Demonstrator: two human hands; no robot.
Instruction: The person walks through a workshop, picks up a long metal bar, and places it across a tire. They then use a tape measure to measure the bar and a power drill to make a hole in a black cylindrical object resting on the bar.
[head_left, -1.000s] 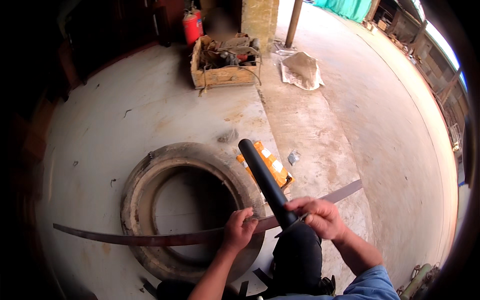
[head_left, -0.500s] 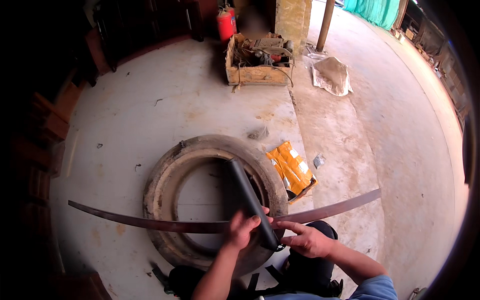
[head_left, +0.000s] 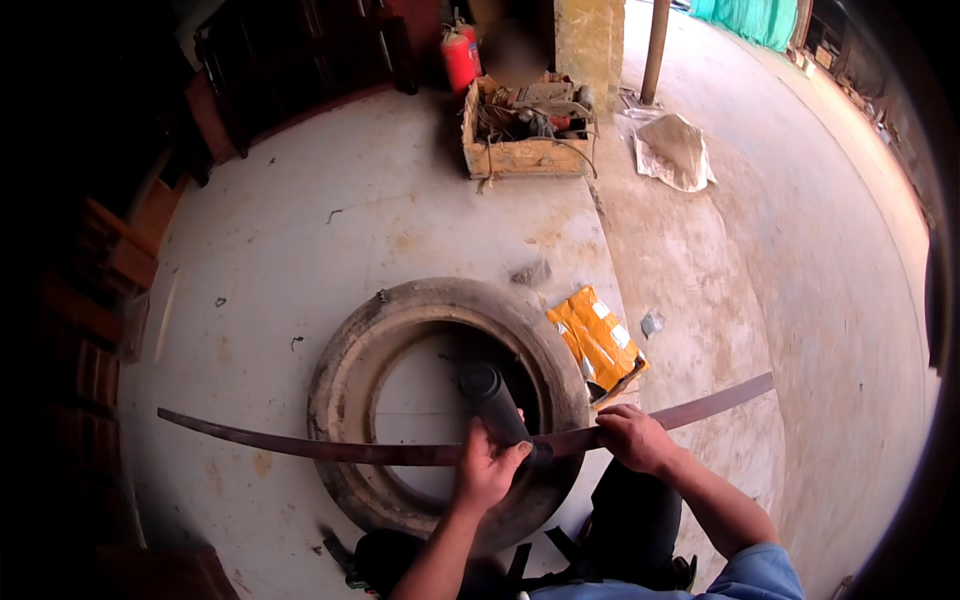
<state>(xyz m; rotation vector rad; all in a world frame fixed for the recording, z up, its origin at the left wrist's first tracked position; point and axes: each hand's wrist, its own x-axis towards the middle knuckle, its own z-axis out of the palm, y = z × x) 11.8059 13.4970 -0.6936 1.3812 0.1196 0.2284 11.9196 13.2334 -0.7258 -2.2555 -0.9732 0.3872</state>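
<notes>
My left hand (head_left: pixel 485 465) is closed around a black cylindrical tube (head_left: pixel 497 405), with its round capped end tilted up and away from me. Under the tube a long, curved, dark reddish-brown strip (head_left: pixel 380 454) crosses from left to right above an old tire (head_left: pixel 340 395) lying flat on the floor. My right hand (head_left: pixel 637 438) grips this strip to the right of the tube, its fingers curled over the edge. The tube's near end rests against or just over the strip; which of these, I cannot tell.
Beyond the tire's right side lies an orange plastic package (head_left: pixel 596 335), with small clear bags (head_left: pixel 532 272) nearby. A wooden crate of tools (head_left: pixel 530 158) and red fire extinguishers (head_left: pixel 459 62) stand further back. A pale sack (head_left: pixel 672 152) lies at the right, near a post (head_left: pixel 655 50).
The black tube has tipped so its far end points more toward me. My right hand has left the tube's near end and moved up and right onto the strip.
</notes>
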